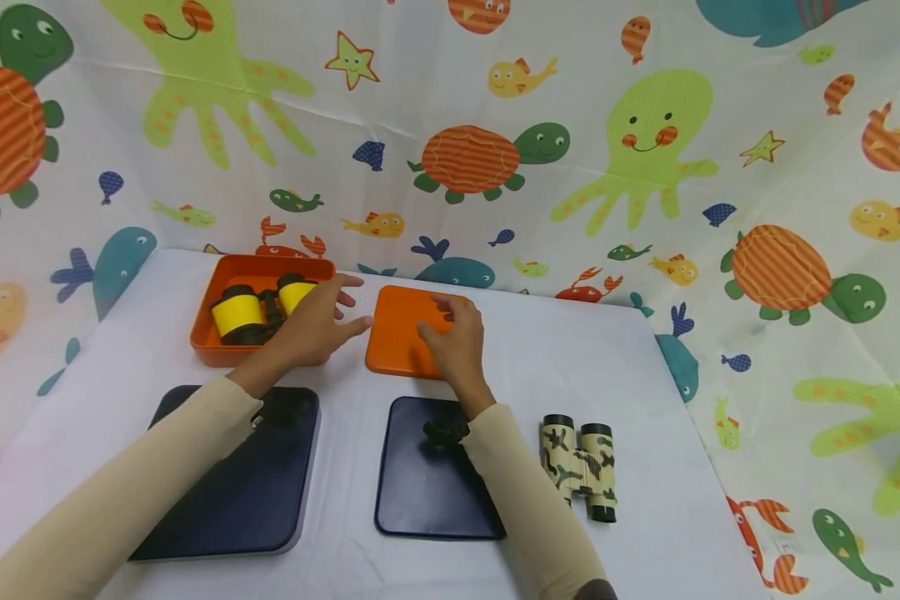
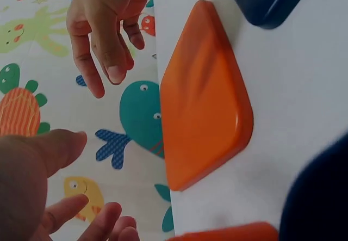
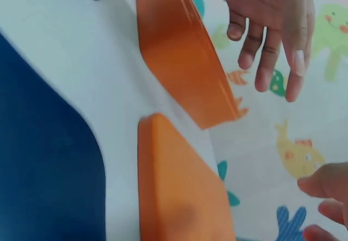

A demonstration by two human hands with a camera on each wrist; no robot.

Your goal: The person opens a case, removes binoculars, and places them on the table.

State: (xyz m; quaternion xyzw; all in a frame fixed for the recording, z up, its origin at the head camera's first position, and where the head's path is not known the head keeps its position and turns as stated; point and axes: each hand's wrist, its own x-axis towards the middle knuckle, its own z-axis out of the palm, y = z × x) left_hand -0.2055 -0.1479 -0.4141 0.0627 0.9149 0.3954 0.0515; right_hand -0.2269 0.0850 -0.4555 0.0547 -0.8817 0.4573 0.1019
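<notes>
An orange box [image 1: 228, 354] at the back left holds yellow-and-black binoculars [image 1: 238, 315]. My left hand [image 1: 313, 321] hovers by the box's right side, fingers relaxed and holding nothing. Just right of it lies an orange lid [image 1: 393, 333], flat on the table. Above the lid's right part is my right hand [image 1: 459, 337], its fingers loosely bent around nothing. In the left wrist view, the lid [image 2: 204, 105] lies apart from both hands. The right wrist view has the box [image 3: 182, 50] beside the lid [image 3: 179, 192].
A large dark blue tray or lid [image 1: 225, 500] lies under the left forearm, and a smaller dark blue one [image 1: 427, 492] under the right wrist. Camouflage binoculars [image 1: 581, 467] lie at the right. A curtain with sea animals [image 1: 420, 83] hangs behind the white table [image 1: 555, 358].
</notes>
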